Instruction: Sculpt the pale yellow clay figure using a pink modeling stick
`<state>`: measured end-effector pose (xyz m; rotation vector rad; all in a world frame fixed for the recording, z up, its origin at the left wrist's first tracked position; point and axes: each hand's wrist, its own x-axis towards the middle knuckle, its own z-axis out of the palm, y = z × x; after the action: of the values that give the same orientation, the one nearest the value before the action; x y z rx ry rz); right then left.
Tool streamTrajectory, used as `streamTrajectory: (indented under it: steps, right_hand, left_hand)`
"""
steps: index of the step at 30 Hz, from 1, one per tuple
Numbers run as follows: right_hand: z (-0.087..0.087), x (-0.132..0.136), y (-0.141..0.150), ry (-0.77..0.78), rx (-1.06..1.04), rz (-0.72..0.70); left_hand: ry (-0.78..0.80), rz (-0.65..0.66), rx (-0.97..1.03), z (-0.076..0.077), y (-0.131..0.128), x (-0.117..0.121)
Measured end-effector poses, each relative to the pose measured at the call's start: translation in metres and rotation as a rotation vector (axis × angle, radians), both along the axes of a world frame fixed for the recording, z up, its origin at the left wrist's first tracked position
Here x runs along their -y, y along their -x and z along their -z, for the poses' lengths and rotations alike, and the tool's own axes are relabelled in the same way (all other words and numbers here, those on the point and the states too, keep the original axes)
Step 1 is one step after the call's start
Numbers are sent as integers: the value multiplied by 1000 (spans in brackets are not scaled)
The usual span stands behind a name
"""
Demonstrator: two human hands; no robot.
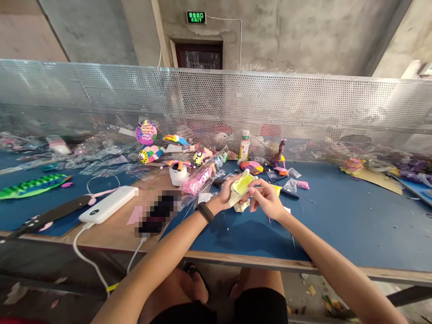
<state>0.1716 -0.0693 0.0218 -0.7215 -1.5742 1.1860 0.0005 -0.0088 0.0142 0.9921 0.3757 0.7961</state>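
My left hand (226,192) is closed round the side of a cream-coloured modelling clay piece (243,183) with a yellow-green hollow or patch on top, held above the blue table. At the piece's right edge, my right hand (268,200) has thumb and fingers bent in a pinch against it. Below the hands shows another cream clay lump (241,207), partly covered by them. Just behind lie an orange and purple clay figure (251,167) and a white clay cup shape (178,174).
A white power bank (110,204) and its cable are at the left, near a blurred-out phone (158,213). A bottle (245,145) stands before the perforated metal screen (286,108). Plastic bags and colourful clay figures crowd the back; a green clay figure (33,186) lies far left.
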Motion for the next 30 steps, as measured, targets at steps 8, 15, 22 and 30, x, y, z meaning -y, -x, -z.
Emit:
streamTrajectory:
  steps: [8,15,22,30]
  right_hand:
    - [2,-13,-5,192,-51,-113]
    - [2,-13,-5,283,-142,-162]
    - [6,-15,-1,255,-95,-91]
    - [6,-10,1,37,-26,32]
  left_hand:
    - [2,43,2,4,0,-2]
    - [-18,107,29,4,0,-3]
    - [-21,79,-4,6,0,-4]
    - [20,-44,3,2,-2,-1]
